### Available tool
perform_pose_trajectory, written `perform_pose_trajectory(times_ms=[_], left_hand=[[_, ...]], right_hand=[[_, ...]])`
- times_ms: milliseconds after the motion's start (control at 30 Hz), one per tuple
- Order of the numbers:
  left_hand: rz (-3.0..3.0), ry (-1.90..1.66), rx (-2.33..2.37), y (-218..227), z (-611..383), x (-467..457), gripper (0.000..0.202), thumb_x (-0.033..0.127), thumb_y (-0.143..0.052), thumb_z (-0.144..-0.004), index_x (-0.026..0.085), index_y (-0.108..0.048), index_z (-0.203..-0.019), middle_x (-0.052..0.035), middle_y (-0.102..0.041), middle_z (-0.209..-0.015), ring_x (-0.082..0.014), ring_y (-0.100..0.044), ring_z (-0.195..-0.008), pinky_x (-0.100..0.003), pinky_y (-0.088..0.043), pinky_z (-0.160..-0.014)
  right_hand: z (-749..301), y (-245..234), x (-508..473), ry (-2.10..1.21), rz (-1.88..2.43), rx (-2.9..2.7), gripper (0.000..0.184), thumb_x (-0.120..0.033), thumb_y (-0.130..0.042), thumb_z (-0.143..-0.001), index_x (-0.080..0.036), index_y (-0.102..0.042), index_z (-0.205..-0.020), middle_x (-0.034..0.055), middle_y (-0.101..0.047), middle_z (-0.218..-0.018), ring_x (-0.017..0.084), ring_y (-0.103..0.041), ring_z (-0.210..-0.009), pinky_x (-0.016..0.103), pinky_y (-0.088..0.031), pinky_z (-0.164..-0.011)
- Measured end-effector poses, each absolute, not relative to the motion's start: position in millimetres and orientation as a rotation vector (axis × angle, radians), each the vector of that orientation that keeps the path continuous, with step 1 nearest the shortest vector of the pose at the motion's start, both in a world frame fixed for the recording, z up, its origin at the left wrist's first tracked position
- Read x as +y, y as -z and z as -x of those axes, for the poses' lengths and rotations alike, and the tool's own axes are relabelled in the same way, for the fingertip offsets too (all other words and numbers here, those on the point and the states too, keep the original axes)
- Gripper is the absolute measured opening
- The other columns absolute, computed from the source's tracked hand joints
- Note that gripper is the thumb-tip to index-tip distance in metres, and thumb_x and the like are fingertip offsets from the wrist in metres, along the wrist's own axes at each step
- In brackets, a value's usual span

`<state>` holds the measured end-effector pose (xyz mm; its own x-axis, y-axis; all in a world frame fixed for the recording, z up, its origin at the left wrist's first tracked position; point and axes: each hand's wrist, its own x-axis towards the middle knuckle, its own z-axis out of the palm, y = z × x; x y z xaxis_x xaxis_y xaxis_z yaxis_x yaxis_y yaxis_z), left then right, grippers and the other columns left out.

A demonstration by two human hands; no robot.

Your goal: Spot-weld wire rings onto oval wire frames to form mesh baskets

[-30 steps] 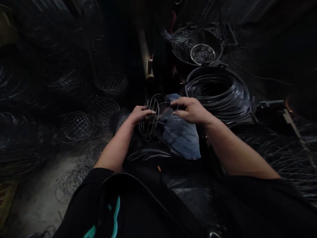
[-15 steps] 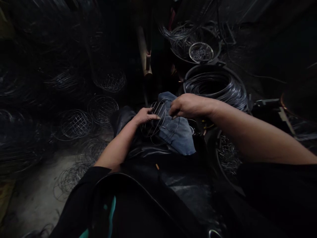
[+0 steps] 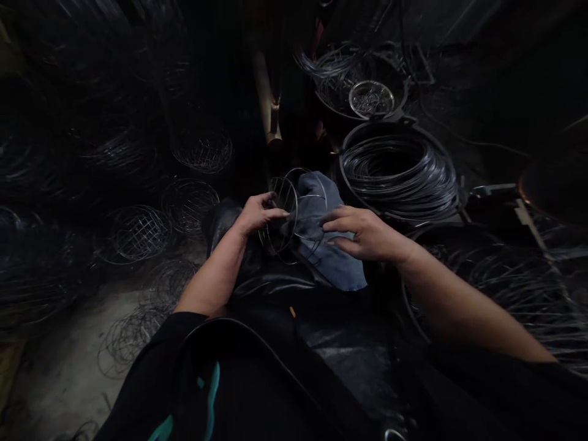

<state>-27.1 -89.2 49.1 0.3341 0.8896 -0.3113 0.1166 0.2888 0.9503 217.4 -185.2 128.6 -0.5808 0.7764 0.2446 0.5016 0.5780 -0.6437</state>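
Note:
In the head view my left hand [image 3: 260, 214] is closed, thumb and fingers gripping a round wire rack [image 3: 296, 205] made of thin metal rings and crossing wires. The rack stands tilted over my lap, against a blue denim cloth [image 3: 337, 260]. Right of it, my right hand [image 3: 358, 233] hovers over the cloth with its fingers apart, holding nothing that I can make out. Its fingertips are near the rack's thin wires; whether they touch cannot be told. Dark material covers my lap beneath.
Coiled wire [image 3: 390, 177] fills a round tub at the right. Behind it, a small bowl [image 3: 371, 99] of metal bits sits in a larger basin. Other wire racks [image 3: 143, 231] lie on the left, with loose rings [image 3: 133, 327] on the floor. More wire [image 3: 505, 288] lies at the lower right.
My right hand has opened and moved down and right from the rack. My left hand has shifted slightly left with the rack, which has turned to a more upright tilt.

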Motion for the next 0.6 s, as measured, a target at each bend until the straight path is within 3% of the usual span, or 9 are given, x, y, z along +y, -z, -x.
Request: perform_pose_trajectory(times_ms=[100,233,333,467,600], left_hand=[[-1.140,-0.848,1.141,-51.7,33.5,-85.3,0.070,0.031,-0.088,-0.043,0.009,-0.064,-0.105,-0.0005,-0.060,-0.077,-0.0131,-0.058,-0.067,-0.028,-0.050,-0.065],[-1.134,-0.999,1.152,-52.1,38.4,-82.1,0.071,0.032,-0.089,-0.042,0.012,-0.062,-0.104,0.0022,-0.057,-0.078,-0.0104,-0.056,-0.067,-0.026,-0.049,-0.066],[-1.177,-1.055,1.158,-52.2,38.3,-83.3,0.069,0.032,-0.089,-0.042,0.013,-0.061,-0.102,0.0025,-0.055,-0.079,-0.0107,-0.057,-0.069,-0.025,-0.048,-0.066],[-1.222,-1.128,1.175,-49.5,36.8,-86.0,0.066,0.029,-0.089,-0.044,0.013,-0.060,-0.100,0.0020,-0.054,-0.080,-0.0101,-0.056,-0.070,-0.024,-0.048,-0.067],[-1.220,-1.172,1.188,-47.7,37.9,-86.8,0.065,0.028,-0.089,-0.043,0.013,-0.060,-0.098,0.0030,-0.053,-0.077,-0.0085,-0.053,-0.067,-0.023,-0.047,-0.065]], right_hand=[[-208.5,-122.5,-185.4,-0.698,1.141,-1.838,0.025,-0.027,-0.070,-0.079,-0.019,-0.070,-0.103,0.0100,-0.062,-0.118,0.025,-0.061,-0.099,0.037,-0.051,-0.083],[-192.2,-111.2,-171.3,-0.845,1.366,-1.335,0.036,-0.037,-0.079,-0.071,-0.017,-0.071,-0.100,0.0040,-0.066,-0.086,0.018,-0.059,-0.067,0.031,-0.050,-0.061],[-181.7,-106.4,-159.2,-0.905,1.420,-1.285,0.029,-0.038,-0.077,-0.069,-0.016,-0.073,-0.088,0.0002,-0.062,-0.070,0.016,-0.056,-0.061,0.029,-0.048,-0.060],[-172.7,-109.8,-149.7,-0.722,1.476,-1.408,0.017,-0.030,-0.070,-0.072,-0.016,-0.074,-0.081,0.0000,-0.064,-0.070,0.017,-0.058,-0.066,0.028,-0.046,-0.065],[-167.9,-119.9,-144.1,-0.813,1.497,-1.395,0.019,-0.031,-0.069,-0.070,-0.014,-0.073,-0.075,-0.0001,-0.061,-0.064,0.016,-0.055,-0.060,0.026,-0.042,-0.057]])
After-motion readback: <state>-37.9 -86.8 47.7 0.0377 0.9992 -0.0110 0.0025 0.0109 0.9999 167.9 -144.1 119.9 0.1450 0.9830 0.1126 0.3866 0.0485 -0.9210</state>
